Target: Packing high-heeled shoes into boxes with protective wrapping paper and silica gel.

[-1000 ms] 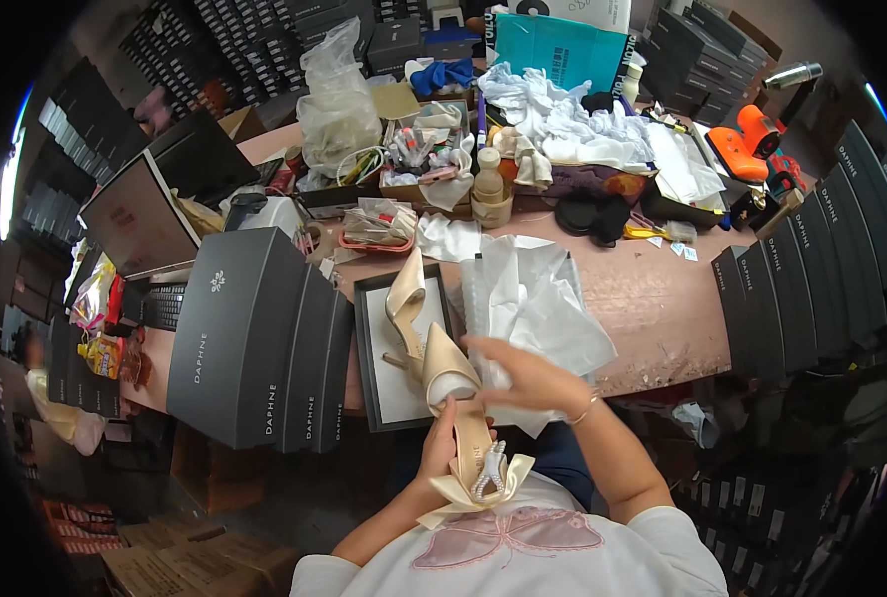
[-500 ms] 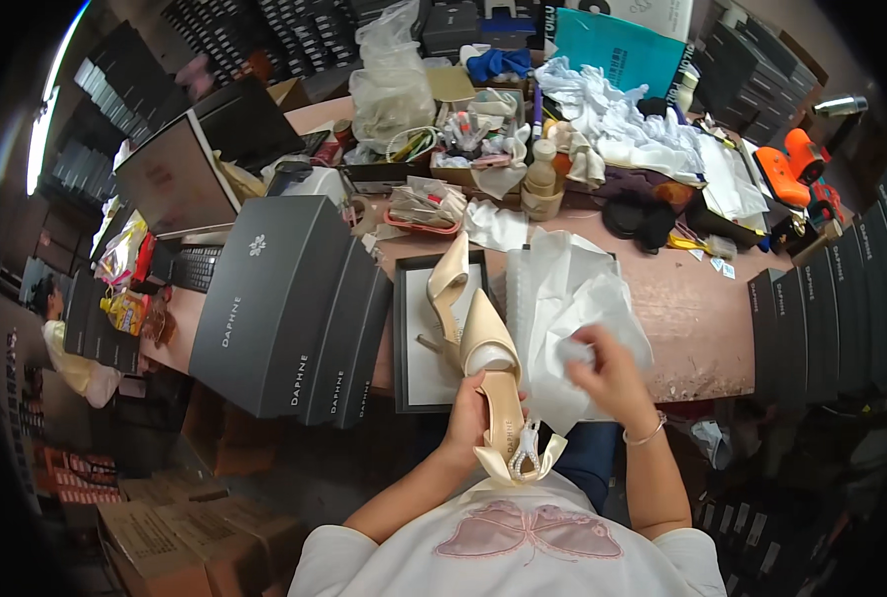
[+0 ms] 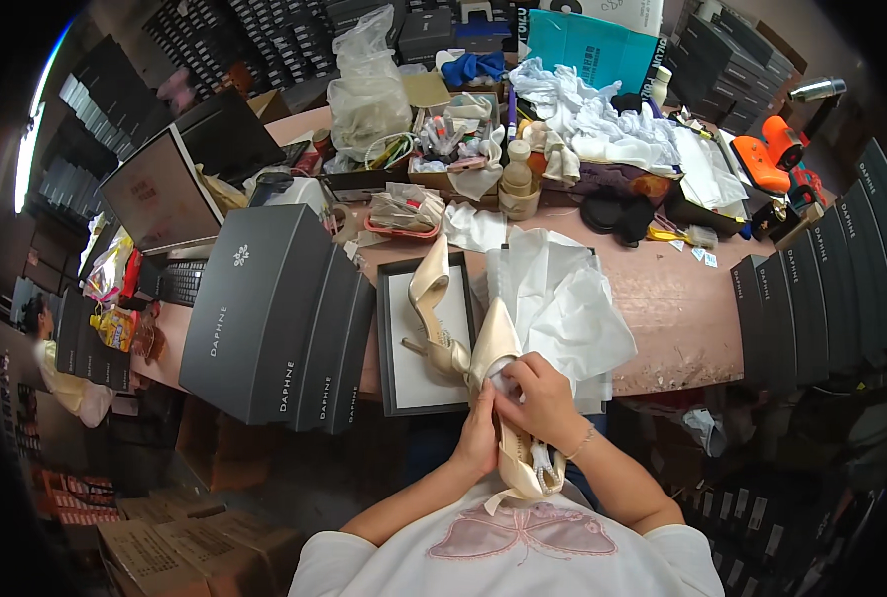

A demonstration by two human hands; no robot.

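Observation:
Close to my body I hold a cream pointed-toe heeled shoe (image 3: 496,338), its toe pointing away from me and its strap end against my shirt. My left hand (image 3: 476,438) is wrapped around the side of the shoe. At the shoe's opening, the fingers of my right hand (image 3: 541,400) are closed on a wad of white paper (image 3: 501,377), pressing it toward the toe. Its matching shoe (image 3: 430,289) leans in a shallow dark box part (image 3: 426,409) with a pale inside. Beside that, white tissue paper (image 3: 563,298) lies spread over another box part.
Dark shoeboxes (image 3: 254,318) stand at the left, and a row of similar boxes (image 3: 812,298) lines the right. Across the back are a bottle (image 3: 518,184), a red tray of packets (image 3: 404,211), crumpled white paper (image 3: 603,109) and an orange tape dispenser (image 3: 759,164).
My right hand has moved left and down from above the tissue paper to the shoe's opening, carrying the paper wad. My left hand still holds the shoe.

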